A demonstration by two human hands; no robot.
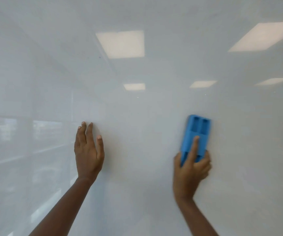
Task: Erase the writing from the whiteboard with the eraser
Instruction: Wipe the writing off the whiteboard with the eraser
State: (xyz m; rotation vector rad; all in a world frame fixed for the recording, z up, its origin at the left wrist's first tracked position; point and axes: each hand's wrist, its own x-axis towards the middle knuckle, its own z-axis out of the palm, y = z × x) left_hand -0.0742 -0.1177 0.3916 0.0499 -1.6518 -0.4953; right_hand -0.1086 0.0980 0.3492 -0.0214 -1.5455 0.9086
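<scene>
The glossy whiteboard (145, 103) fills the whole view. My right hand (190, 172) grips the lower end of a blue plastic eraser (197, 132), index finger stretched along its back, and presses it flat against the board at the lower right. The hand and eraser are slightly blurred. My left hand (87, 150) rests open on the board at lower centre-left, fingers pointing up. Only a tiny dark speck (99, 57) shows on the board at upper left; no readable writing is in view.
The board's surface mirrors ceiling light panels (122, 44) and dim room shapes on the left. No board edge or tray shows in the view.
</scene>
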